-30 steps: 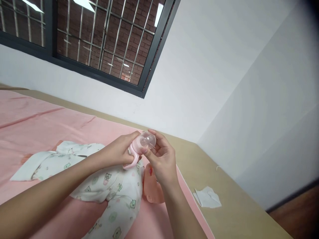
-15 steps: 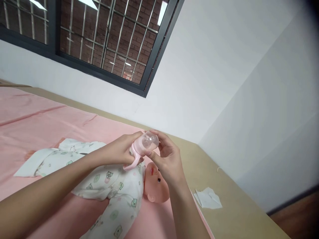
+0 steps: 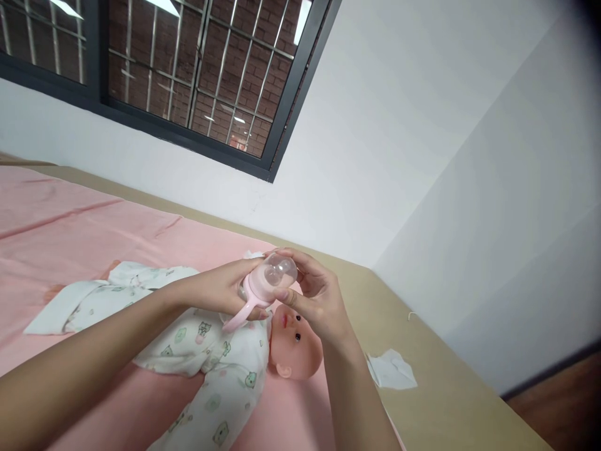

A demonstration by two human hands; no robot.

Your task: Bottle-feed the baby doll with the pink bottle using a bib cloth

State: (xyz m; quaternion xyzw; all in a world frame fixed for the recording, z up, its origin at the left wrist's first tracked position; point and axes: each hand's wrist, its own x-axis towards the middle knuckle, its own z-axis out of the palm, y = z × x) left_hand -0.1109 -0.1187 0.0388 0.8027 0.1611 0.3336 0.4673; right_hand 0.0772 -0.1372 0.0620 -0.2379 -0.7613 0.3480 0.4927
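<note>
Above a doll's chest, a small pink baby bottle [image 3: 263, 283] with a clear dome cap and pink handles is held tilted to the right. My left hand [image 3: 225, 288] wraps round its body near the handle. The fingers and thumb of my right hand [image 3: 312, 291] close round the clear cap [image 3: 280, 270]. Beneath lies the doll [image 3: 293, 351] on its back, its bald head to the right, dressed in a white outfit [image 3: 225, 369] with green and pink animal prints. Part of its torso is hidden by my left forearm.
A pink sheet [image 3: 141, 232] covers much of the tan surface [image 3: 436, 388]. A crumpled white tissue [image 3: 392, 369] lies right of my right forearm. Behind are a white wall [image 3: 375, 125] and a dark-framed barred window [image 3: 188, 141].
Both hands have shifted slightly left with the bottle, and its handle has swung lower left. More of the doll's face shows, and a bit of white has appeared behind my left hand.
</note>
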